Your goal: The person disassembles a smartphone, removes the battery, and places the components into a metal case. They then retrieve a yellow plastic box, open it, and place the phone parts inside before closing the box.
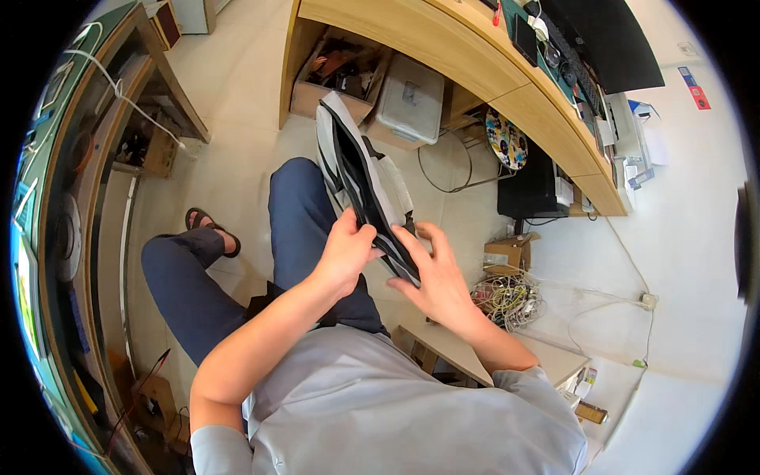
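A grey bag [385,190] with black trim, shaped like a laptop bag, rests on edge across my raised thigh. Its long zipped mouth gapes, showing a dark inside. My left hand [347,249] pinches the near left rim of the opening, thumb on top. On the other side my right hand [434,273] grips the bag's right edge near its close end, fingers over the rim and thumb below. A strap or handle hangs along the bag's right side. What lies inside the bag is too dark to tell.
A wooden desk [443,32] with a monitor [606,47] spans the far side. Beneath it are a lidded plastic bin [409,99] and a box of odds and ends [340,75]. Tangled cables [507,301] lie at right, a glass-fronted cabinet [87,198] at left.
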{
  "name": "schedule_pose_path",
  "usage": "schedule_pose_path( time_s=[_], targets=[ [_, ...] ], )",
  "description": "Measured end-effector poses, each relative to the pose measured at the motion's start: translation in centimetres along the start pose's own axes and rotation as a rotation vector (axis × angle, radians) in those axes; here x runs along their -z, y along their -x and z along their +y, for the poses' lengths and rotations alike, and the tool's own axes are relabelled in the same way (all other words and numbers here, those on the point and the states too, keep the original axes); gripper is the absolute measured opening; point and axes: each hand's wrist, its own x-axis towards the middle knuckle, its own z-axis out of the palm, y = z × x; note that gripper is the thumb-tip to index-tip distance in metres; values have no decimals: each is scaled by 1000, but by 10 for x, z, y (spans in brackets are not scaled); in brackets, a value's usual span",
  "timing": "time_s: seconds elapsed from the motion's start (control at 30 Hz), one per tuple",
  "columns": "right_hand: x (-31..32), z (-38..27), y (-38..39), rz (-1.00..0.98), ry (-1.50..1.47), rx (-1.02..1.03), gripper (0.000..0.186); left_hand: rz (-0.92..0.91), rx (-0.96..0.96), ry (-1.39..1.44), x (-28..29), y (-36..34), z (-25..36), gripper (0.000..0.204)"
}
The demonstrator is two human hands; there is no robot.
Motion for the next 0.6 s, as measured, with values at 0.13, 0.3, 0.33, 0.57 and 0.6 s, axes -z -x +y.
schedule_pose_path(
  time_s=[0.13,0.3,0.33,0.57,0.6],
  targets=[
    [-6,38,-9,-16,-8,-255,65,-95,38,-28,-10,-24,-2,44],
    [1,135,-77,45,112,-465,51,-187,-83,-197,26,-40,14,66],
    [3,153,-90,72,144,-494,50,-196,-168,-229,48,-34,20,61],
    [-25,249,-233,380,438,-521,54,754,-477,-845,241,66,56,44],
    [-34,263,-262,383,540,-500,56,904,-478,-919,258,86,57,45]
  ],
)
